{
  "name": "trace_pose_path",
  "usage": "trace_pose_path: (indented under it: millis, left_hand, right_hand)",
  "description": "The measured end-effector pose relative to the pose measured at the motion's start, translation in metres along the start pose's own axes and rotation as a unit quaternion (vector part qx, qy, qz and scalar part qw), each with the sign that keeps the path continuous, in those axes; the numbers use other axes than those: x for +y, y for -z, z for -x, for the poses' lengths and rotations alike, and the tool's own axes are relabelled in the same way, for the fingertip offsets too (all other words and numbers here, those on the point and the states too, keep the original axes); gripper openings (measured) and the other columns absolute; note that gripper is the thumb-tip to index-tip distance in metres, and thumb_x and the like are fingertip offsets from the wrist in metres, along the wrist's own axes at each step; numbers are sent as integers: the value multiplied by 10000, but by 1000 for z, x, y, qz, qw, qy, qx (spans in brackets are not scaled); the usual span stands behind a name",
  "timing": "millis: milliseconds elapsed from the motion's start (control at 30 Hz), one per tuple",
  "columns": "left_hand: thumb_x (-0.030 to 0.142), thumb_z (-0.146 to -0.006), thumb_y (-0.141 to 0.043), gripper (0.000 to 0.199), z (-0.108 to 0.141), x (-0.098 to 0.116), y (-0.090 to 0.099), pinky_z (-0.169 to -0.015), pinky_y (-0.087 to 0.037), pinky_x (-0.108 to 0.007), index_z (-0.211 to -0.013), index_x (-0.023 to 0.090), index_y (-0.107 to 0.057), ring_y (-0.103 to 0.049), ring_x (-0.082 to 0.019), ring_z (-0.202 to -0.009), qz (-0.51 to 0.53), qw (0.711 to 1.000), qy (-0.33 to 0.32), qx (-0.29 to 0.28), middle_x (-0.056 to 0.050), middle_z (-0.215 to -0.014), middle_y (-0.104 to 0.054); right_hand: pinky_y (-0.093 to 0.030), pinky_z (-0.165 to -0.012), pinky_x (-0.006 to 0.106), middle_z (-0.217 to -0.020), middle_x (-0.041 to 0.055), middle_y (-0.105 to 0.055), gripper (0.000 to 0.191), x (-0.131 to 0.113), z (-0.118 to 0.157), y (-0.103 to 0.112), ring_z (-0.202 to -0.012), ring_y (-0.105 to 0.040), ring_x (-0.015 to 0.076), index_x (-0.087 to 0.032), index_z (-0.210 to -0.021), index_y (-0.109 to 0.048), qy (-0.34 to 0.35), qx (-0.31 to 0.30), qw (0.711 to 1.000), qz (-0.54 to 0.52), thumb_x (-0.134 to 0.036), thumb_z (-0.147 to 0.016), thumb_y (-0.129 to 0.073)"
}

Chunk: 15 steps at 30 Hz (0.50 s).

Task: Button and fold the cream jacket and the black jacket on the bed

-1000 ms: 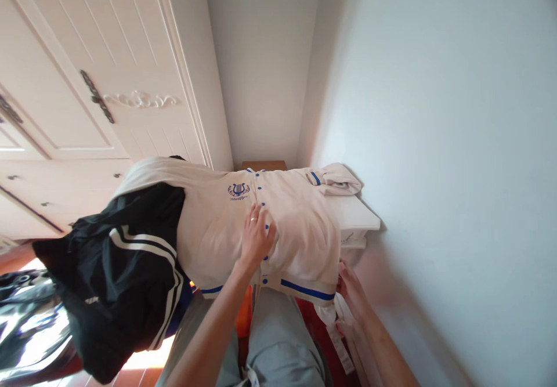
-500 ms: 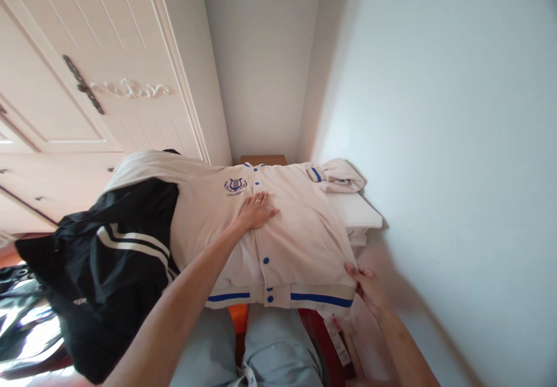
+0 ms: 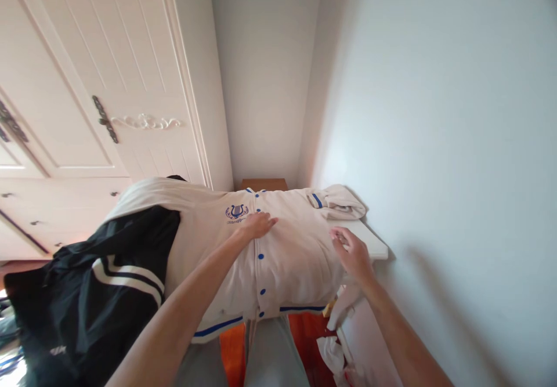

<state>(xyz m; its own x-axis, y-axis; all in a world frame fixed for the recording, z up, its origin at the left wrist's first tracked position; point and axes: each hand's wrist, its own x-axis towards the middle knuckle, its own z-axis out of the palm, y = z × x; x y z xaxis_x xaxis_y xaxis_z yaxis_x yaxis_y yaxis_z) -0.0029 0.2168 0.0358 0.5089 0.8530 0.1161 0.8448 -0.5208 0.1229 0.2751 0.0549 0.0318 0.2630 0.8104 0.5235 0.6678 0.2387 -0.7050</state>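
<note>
In the head view a cream button-up jacket (image 3: pixel 296 259) lies face up, with blue buttons, a blue lyre emblem on the chest and blue-striped trim. My left hand (image 3: pixel 260 224) rests on its front by the button line, fingers extended over the cloth. At the jacket's right side is my right hand (image 3: pixel 352 252), its fingers loosely bent and apart by the side edge, no cloth visibly gripped. One sleeve (image 3: pixel 342 201) is folded over at the upper right. The other stretches left over a black garment (image 3: pixel 113 294) with white stripes.
A white board or tabletop (image 3: pixel 369 239) shows beneath the jacket at right, near the wall (image 3: pixel 456 143). White wardrobe doors (image 3: pixel 143 73) stand at left. A brown box-like piece (image 3: pixel 264 184) sits in the corner. Crumpled white cloth (image 3: pixel 333 352) lies low at right.
My right hand has let go of the lower right hem corner and moved up along the side. That hem corner now sits further inward. My left hand stays on the front; the view has tilted up.
</note>
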Motion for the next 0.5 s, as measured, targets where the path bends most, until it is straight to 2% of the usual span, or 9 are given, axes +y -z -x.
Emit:
trace_pose_path:
  millis: [67,133,200,267,333,400,500]
  left_hand:
    - [516,-1004,-261,549,-20,-5,6,-1042,-372,-482,-1186,146,-624,-529,-324,-1269,-6,1000,8,12,-198,-1296,-616]
    - [497,-1001,-309,518,-39,-12,6,-1110,-300,-474,-1289,148,-560,-387,-312,-1405,-9,1000,9,17,-197,-1477,-474]
    - [513,-989,-354,556,-53,-23,-1,-1155,-234,-461,-1383,142,-481,-252,-297,-1483,-7,1000,14,11,-193,-1575,-341]
    - [553,-980,-354,637,-62,-36,-13,-1172,-194,-479,-1440,118,-418,-205,-310,-1501,-3,1000,27,-2,-214,-1594,-290]
    - [589,-976,-320,684,-66,-49,-26,-1175,-177,-503,-1463,115,-396,-211,-325,-1498,6,999,39,-7,-220,-1591,-293]
    - [605,-973,-302,689,-66,-61,-37,-1180,-162,-511,-1476,144,-394,-216,-323,-1497,12,999,39,-1,-199,-1595,-299]
    - [606,-969,-303,673,-63,-70,-44,-1187,-159,-500,-1493,192,-386,-228,-309,-1495,16,999,31,6,-162,-1598,-314]
  right_hand:
    - [-502,-954,396,-1126,103,-725,346,-9,-42,-27,-1042,-672,253,-202,-1135,-665,42,-60,997,33,-347,-887,-473]
    - [-443,-1049,405,-1271,109,-671,414,-12,-78,-60,-1187,-612,257,-196,-1259,-615,67,-136,985,86,-324,-897,-460]
    - [-368,-1126,386,-1403,128,-580,493,-9,-104,-93,-1313,-522,250,-160,-1370,-540,92,-209,962,148,-320,-913,-450]
    - [-293,-1176,380,-1499,156,-475,558,1,-123,-119,-1407,-416,254,-113,-1442,-463,114,-265,935,207,-338,-933,-439]
    - [-240,-1198,414,-1555,168,-389,603,18,-134,-133,-1461,-326,273,-99,-1482,-411,117,-307,908,259,-395,-957,-417]
    - [-217,-1203,445,-1573,162,-358,623,39,-141,-138,-1477,-293,283,-117,-1499,-394,113,-331,891,290,-462,-981,-367]
    - [-198,-1211,423,-1566,160,-371,646,68,-144,-135,-1475,-301,270,-114,-1495,-410,113,-325,887,307,-511,-998,-298]
